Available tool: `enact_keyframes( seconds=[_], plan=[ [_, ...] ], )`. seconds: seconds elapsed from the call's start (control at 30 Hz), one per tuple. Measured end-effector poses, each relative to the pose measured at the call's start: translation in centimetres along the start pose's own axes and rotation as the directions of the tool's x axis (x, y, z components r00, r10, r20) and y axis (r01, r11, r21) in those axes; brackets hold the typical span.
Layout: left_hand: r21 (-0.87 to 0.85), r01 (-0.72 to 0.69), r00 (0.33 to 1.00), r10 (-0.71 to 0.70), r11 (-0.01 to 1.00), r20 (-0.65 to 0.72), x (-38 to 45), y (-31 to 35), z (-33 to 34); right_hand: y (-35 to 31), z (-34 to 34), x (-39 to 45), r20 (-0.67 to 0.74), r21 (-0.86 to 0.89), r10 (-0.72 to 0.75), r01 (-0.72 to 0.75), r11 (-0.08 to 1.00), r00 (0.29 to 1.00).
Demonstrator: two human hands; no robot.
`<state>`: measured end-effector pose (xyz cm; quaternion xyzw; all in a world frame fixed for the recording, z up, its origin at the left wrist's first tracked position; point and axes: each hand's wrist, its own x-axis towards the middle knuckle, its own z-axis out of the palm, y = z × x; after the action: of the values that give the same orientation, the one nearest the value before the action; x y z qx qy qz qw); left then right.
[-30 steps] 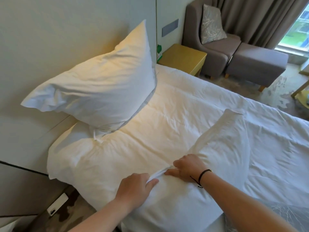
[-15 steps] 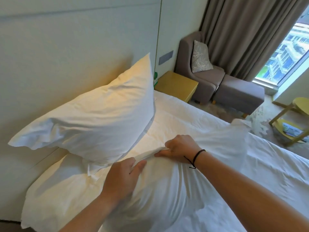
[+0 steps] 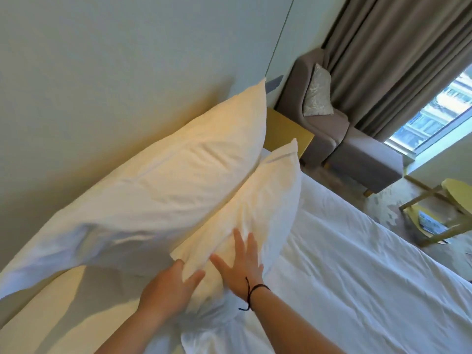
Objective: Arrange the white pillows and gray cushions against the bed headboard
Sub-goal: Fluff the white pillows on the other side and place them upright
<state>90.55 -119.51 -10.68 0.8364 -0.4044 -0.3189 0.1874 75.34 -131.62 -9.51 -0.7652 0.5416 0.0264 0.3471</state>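
One white pillow (image 3: pixel 158 185) leans upright against the pale headboard (image 3: pixel 102 72). A second white pillow (image 3: pixel 252 205) stands tilted in front of it, leaning on the first. My left hand (image 3: pixel 166 287) holds the second pillow's lower left edge, thumb on its front and fingers hidden behind. My right hand (image 3: pixel 240 261), with a black wrist cord, presses flat on the pillow's front with fingers spread. A patterned gray cushion (image 3: pixel 318 95) sits on the armchair far away.
The white duvet (image 3: pixel 344 277) covers the bed to the right. A yellow bedside table (image 3: pixel 286 134) stands past the pillows, then a gray armchair (image 3: pixel 324 126) and footstool (image 3: pixel 367 164). A yellow side table (image 3: pixel 449 215), curtains and a window are at the right.
The second pillow was lifted off the duvet and stood up against the first. Both hands let go of its pinched edge; the right one now lies flat on it.
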Motion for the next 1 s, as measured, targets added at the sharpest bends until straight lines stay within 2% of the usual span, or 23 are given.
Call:
enact_keyframes(
  seconds=[0.1, 0.27, 0.4, 0.47, 0.6, 0.63, 0.7, 0.77, 0.8, 0.93, 1.0],
  plan=[
    [-0.086, -0.026, 1.0, 0.027, 0.996, 0.012, 0.3, -0.6, 0.1, 0.2, 1.5, -0.9, -0.007, 0.166, 0.06, -0.058, 0.984, 0.998],
    [-0.218, 0.021, 0.999, -0.014, 0.976, 0.036, 0.2, -0.2, -1.0, -1.0, 0.9, -1.2, 0.039, 0.236, 0.119, -0.125, 0.964, 0.992],
    [-0.507, 0.127, 0.992, -0.122, 0.853, 0.042, 0.7, 0.3, -2.4, -1.3, 0.9, -2.4, 0.038, 0.302, 0.131, -0.137, 0.944, 0.991],
    [-0.53, 0.111, 0.994, -0.106, 0.84, 0.04, 0.9, -0.1, -3.2, -1.3, 1.4, -3.3, -0.003, 0.364, 0.118, -0.109, 0.925, 0.993],
    [-0.365, -0.036, 0.998, 0.016, 0.93, -0.056, 1.4, -2.0, -5.8, -1.2, 1.8, -4.8, 0.027, 0.408, 0.112, -0.113, 0.906, 0.993],
    [-0.273, -0.065, 0.994, 0.039, 0.96, -0.101, 1.4, -2.5, -6.4, -1.0, 1.8, -5.1, 0.054, 0.394, 0.105, -0.118, 0.912, 0.993],
    [0.004, -0.035, 0.979, 0.035, 0.999, -0.201, 0.9, -2.9, -6.7, -0.4, 1.5, -6.0, 0.107, 0.353, 0.079, -0.112, 0.929, 0.991],
    [0.236, 0.033, 0.961, 0.034, 0.971, -0.273, -0.1, -2.1, -6.2, 0.5, 1.0, -7.5, 0.16, 0.339, 0.071, -0.123, 0.933, 0.985],
    [0.279, 0.034, 0.962, 0.044, 0.96, -0.27, -0.7, -1.4, -5.8, 1.3, 0.8, -8.4, 0.167, 0.335, 0.072, -0.125, 0.934, 0.983],
    [0.393, -0.072, 0.938, 0.196, 0.917, -0.285, -3.3, 1.0, -3.8, 6.0, -0.7, -12.8, 0.092, 0.325, 0.131, -0.154, 0.933, 0.987],
    [0.46, -0.154, 0.869, 0.341, 0.875, -0.358, -4.8, 2.9, -2.1, 9.6, -1.7, -15.3, 0.073, 0.359, 0.208, -0.22, 0.907, 0.976]
  ],
)
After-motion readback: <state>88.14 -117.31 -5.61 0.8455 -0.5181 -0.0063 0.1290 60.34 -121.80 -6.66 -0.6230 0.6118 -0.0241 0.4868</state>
